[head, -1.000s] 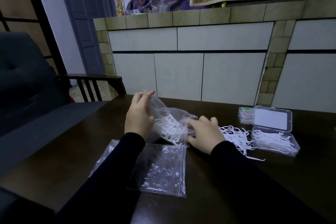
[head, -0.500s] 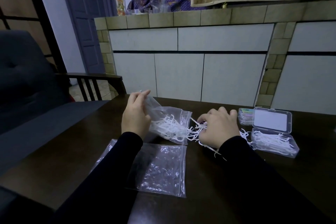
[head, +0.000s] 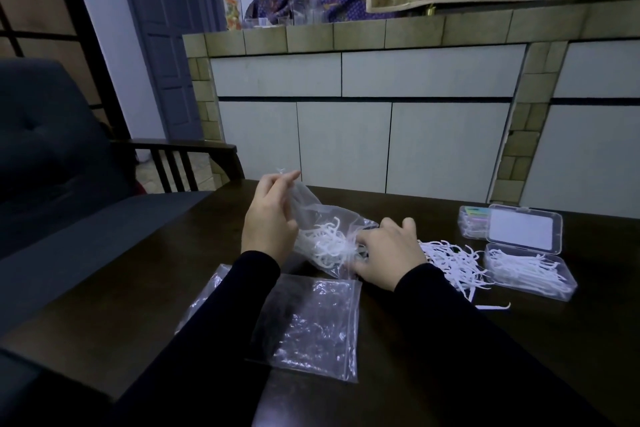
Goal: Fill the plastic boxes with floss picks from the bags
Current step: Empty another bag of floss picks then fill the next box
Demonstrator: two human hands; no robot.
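White plastic floss picks (head: 327, 241) fill the lower end of a clear, crumpled plastic bag (head: 313, 218), its long axis running from 11 o'clock, where the left hand (head: 268, 218) pinches the raised closed end, down to 4 o'clock, where the mouth meets the right hand (head: 388, 255). That nearer hand's fingers curl at the opening; whether they grip picks cannot be told. A loose heap of picks (head: 450, 262) lies at 3 o'clock, just beside the open clear plastic box (head: 530, 272), already partly filled. An empty zip bag (head: 308, 326) lies at 6 o'clock on the dark wooden table (head: 571, 340), before a tiled counter (head: 363, 80).
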